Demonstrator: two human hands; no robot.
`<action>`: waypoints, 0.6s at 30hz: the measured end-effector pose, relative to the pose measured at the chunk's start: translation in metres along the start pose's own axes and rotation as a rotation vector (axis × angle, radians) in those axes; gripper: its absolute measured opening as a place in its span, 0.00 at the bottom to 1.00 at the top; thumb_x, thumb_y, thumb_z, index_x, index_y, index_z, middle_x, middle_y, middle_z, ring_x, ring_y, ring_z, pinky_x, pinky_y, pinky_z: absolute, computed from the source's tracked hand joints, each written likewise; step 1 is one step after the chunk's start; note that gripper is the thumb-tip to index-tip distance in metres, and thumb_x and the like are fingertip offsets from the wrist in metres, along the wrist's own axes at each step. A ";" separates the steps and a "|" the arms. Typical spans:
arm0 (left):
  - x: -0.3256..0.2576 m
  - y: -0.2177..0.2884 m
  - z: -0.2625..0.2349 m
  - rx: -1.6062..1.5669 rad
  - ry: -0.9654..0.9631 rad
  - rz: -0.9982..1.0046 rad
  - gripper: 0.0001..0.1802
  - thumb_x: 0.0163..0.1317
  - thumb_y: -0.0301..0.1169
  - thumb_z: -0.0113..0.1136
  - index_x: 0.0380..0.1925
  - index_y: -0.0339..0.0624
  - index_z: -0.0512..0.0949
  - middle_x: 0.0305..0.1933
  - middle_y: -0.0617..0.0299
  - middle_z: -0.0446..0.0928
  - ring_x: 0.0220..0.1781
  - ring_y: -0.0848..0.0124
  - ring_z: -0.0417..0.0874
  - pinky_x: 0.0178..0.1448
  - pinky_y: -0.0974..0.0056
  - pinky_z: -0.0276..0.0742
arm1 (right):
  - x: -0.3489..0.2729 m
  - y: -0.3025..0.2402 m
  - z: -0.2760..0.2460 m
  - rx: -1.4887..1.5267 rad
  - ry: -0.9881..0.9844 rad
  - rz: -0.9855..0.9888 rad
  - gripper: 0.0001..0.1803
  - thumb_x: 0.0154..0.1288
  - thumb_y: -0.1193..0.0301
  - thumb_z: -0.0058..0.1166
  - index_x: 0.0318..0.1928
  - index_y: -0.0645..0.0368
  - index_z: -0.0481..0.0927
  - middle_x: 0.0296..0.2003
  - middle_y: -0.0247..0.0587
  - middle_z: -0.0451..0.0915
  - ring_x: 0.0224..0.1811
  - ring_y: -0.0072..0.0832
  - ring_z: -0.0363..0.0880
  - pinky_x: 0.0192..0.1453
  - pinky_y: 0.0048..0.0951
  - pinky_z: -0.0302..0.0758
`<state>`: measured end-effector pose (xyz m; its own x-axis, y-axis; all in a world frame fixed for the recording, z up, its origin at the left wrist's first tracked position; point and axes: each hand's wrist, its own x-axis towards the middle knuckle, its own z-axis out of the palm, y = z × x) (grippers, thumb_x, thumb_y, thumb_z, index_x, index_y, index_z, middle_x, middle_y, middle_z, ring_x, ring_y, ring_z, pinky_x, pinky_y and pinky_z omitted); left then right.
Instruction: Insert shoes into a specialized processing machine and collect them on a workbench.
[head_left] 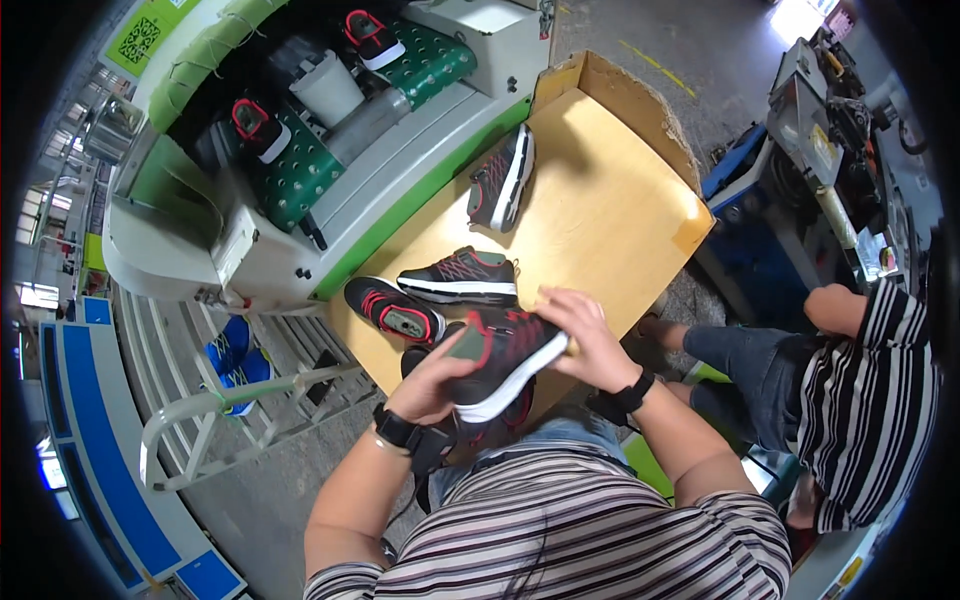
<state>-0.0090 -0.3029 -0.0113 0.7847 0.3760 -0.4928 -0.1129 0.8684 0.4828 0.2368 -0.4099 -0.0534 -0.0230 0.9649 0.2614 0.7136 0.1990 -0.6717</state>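
Your machine (400, 170) is the main container here: inside its opening there's a black-and-red shoe on each of two green perforated platforms, the upper shoe (372, 38) and the lower shoe (262, 130), with a pale bucket-shaped piece (328, 90) between them. Can't tell what's in that, if anything. Over on your left, the metal rack (200, 415) holds some blue shoes (235, 350).

You've got the held shoe (515, 345), black and red with a white sole, over the near end of the surface (605, 195). Both hands are on it: left fingers (448, 374) gripping around the heel opening, right fingers (570, 310) gripping the toe end.

The surface is tan, with cardboard edging (640, 100) standing up along its far side. One shoe (500, 185) lies tipped at that end, and a pair (460, 275) sits closer to you, touching or nearly so. More shoe bits show under your hands, mostly hidden.

Room-wise, there's a yellow line on the floor (625, 85), a blue cabinet (765, 215) and a person in stripes (875, 390) on your right.
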 end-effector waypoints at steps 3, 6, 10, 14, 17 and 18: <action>-0.030 0.011 -0.021 -0.062 0.126 0.273 0.38 0.55 0.25 0.58 0.69 0.36 0.60 0.63 0.54 0.72 0.62 0.63 0.76 0.69 0.59 0.68 | 0.016 0.038 0.039 0.379 0.163 0.466 0.43 0.53 0.58 0.71 0.65 0.64 0.67 0.61 0.57 0.71 0.64 0.46 0.69 0.68 0.42 0.65; -0.045 0.056 0.013 0.149 0.188 0.658 0.38 0.53 0.24 0.57 0.68 0.35 0.62 0.62 0.51 0.72 0.61 0.61 0.77 0.69 0.58 0.69 | 0.038 0.121 0.096 0.548 0.093 0.808 0.43 0.58 0.52 0.67 0.64 0.69 0.66 0.56 0.61 0.75 0.59 0.43 0.75 0.63 0.39 0.70; -0.046 0.118 0.022 0.765 0.578 1.076 0.29 0.61 0.26 0.53 0.64 0.33 0.66 0.66 0.47 0.69 0.65 0.59 0.74 0.67 0.59 0.68 | 0.092 0.115 0.120 0.530 -0.182 0.923 0.45 0.54 0.47 0.69 0.57 0.72 0.67 0.45 0.55 0.76 0.49 0.37 0.77 0.52 0.38 0.78; 0.007 0.177 -0.004 0.556 0.741 1.250 0.36 0.58 0.27 0.62 0.66 0.30 0.62 0.58 0.53 0.71 0.54 0.67 0.73 0.61 0.68 0.68 | 0.115 0.074 0.118 1.001 -0.013 0.898 0.54 0.45 0.61 0.78 0.64 0.70 0.55 0.57 0.55 0.67 0.54 0.36 0.73 0.57 0.32 0.74; 0.050 0.205 -0.050 0.970 1.063 1.274 0.45 0.57 0.34 0.63 0.70 0.29 0.54 0.66 0.42 0.64 0.67 0.56 0.68 0.71 0.61 0.60 | 0.122 0.046 0.121 0.975 0.041 0.695 0.46 0.48 0.65 0.76 0.62 0.67 0.61 0.51 0.47 0.72 0.53 0.31 0.73 0.56 0.29 0.73; 0.060 0.206 -0.039 0.946 1.070 1.228 0.45 0.58 0.34 0.62 0.71 0.28 0.52 0.71 0.38 0.56 0.73 0.51 0.60 0.75 0.58 0.55 | 0.124 0.037 0.116 0.918 0.102 0.688 0.42 0.49 0.67 0.75 0.61 0.65 0.64 0.49 0.43 0.75 0.52 0.28 0.74 0.56 0.28 0.73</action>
<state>-0.0088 -0.0892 0.0305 -0.1629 0.9072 0.3878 0.3796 -0.3052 0.8734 0.1795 -0.2628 -0.1263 0.2606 0.9076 -0.3293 -0.2262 -0.2742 -0.9347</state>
